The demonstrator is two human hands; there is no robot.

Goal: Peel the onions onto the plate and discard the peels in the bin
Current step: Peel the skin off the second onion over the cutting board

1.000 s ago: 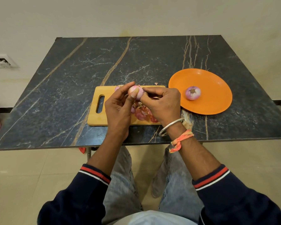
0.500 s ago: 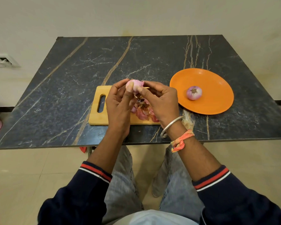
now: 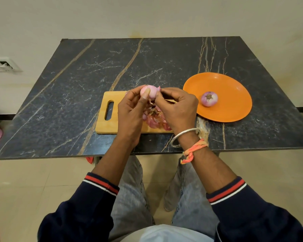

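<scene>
**Second onion: skin flap now pinched, strip in progress**

The held onion [image 3: 150, 91] is gripped in the left hand [image 3: 129, 110], with the thumb laid across its near face. A loose skin flap at the onion's 2 o'clock is pinched by the right hand [image 3: 177, 109]. Over the last second the onion has been lifted slightly and turned, and the right fingertips have been shifted up onto that flap. Peels [image 3: 154, 118] are piled on the cutting board [image 3: 101, 123] under the hands. At the board's 2 o'clock, one peeled onion [image 3: 209, 99] is sat on the plate [image 3: 234, 88]. Judged: this onion is nearly bare and the peels are not yet binned. No bin is seen.
</scene>
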